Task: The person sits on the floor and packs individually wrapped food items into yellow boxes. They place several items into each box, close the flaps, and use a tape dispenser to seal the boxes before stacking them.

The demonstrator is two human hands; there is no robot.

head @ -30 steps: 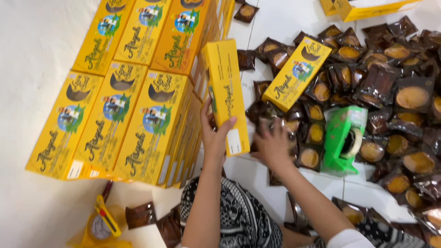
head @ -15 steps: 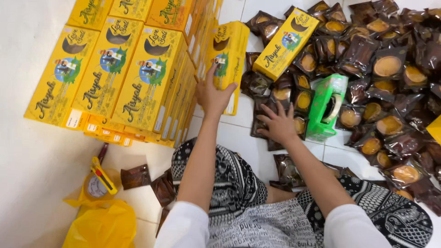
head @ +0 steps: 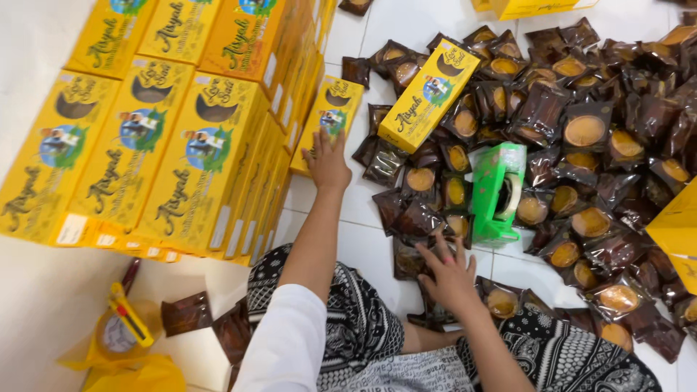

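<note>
My left hand (head: 328,161) lies flat on a yellow box (head: 330,116) that leans against the stack of yellow boxes (head: 167,138) at the left. My right hand (head: 448,271), fingers spread, rests on dark brown wrapped cakes (head: 417,218) on the white tiled floor. A green tape dispenser (head: 499,190) lies just beyond my right hand. Another yellow box (head: 428,94) lies on top of the cake pile.
Several brown wrapped cakes (head: 602,145) cover the floor at the right. A yellow-handled tape dispenser (head: 120,330) and a loose cake pack (head: 186,313) lie at the lower left. More yellow cartons sit at the top (head: 534,7) and right edge (head: 675,229). My patterned lap (head: 363,327) fills the bottom.
My left hand has pushed the upright yellow box over against the stack and now lies flat on it. My right hand has slid nearer, onto cakes close to my lap.
</note>
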